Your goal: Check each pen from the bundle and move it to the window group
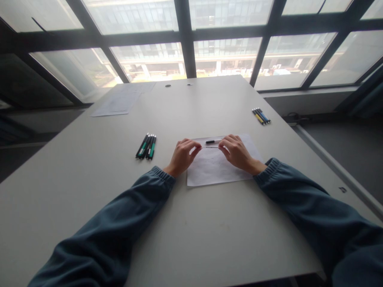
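A thin dark pen refill (210, 147) stretches level between my two hands, above the paper. My left hand (184, 154) pinches its left end, thumb against fingertips. The right end is pinched in the same way by my right hand (236, 152). Just behind the refill, a pen barrel (213, 141) with a black grip lies on the white sheet of paper (214, 169); its right part runs behind my right hand's fingers. My right wrist covers part of the sheet's right side.
Several black and green pens (146, 146) lie together on the table (197, 223) left of the paper. At the far right is a row of yellow and blue pens (261, 116). More papers (118, 99) lie at the back left, before the windows.
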The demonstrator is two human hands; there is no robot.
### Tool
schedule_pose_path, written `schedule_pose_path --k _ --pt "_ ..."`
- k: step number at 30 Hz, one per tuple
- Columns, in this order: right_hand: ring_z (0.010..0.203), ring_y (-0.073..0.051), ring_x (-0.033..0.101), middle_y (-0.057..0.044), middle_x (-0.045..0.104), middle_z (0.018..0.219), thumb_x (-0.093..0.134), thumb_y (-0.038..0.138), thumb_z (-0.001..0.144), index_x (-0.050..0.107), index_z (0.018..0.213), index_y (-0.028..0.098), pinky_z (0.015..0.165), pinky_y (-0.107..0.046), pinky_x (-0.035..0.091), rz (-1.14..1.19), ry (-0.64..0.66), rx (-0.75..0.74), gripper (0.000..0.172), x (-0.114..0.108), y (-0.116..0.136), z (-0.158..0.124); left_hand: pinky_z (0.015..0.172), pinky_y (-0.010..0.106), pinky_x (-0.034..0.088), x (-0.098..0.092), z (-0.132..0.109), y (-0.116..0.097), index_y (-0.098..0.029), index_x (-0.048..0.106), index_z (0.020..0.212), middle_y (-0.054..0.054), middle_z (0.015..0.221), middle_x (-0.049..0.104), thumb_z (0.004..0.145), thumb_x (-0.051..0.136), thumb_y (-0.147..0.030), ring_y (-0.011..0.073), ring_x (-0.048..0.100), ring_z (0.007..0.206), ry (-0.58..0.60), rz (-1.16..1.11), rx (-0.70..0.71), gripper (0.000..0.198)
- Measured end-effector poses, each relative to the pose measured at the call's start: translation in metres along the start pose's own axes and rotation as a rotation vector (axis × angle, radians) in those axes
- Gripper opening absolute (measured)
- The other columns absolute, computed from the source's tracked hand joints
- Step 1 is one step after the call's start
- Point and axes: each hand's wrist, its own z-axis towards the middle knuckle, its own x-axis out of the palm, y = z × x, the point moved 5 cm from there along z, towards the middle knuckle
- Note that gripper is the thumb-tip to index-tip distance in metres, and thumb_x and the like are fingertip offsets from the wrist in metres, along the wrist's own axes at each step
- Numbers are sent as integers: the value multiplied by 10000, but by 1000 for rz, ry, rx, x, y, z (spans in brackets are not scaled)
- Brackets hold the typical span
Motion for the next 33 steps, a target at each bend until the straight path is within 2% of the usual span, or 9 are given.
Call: schedule_pose_path --k 11,17,22,28,33 --pt "939 -244 545 -83 681 932 471 243 1038 630 885 211 893 -388 397 -24 18 -37 223 -1 4 1 914 365 466 2 0 -1 -233 707 923 28 952 761 998 593 -341 204 659 956 34 -4 4 174" --pt "887 -232 553 -88 680 916 466 243 1042 650 916 200 835 -363 423 8 68 -81 227 0 8 1 936 371 481 2 0 -4 -232 710 949 27 966 764 971 635 -325 204 661 972 30 -57 23 122" --pt "852 -216 562 -70 668 886 505 240 1030 653 909 206 824 -354 431 60 84 -123 195 1 11 0 939 369 492 0 1 -9 -235 711 966 25 956 767 969 642 -325 195 667 967 13 -105 68 114" --pt "912 -230 591 -69 675 914 568 251 1002 669 979 220 855 -372 446 114 95 -161 109 4 10 -1 943 379 509 0 0 -14 -228 717 949 37 938 761 973 632 -342 195 673 953 31 -144 89 144" --pt "890 -224 594 -63 679 901 583 261 996 678 958 227 855 -377 464 159 95 -178 108 3 12 -1 919 380 523 1 0 -15 -233 718 961 41 931 760 983 610 -329 195 678 941 27 -158 104 146"
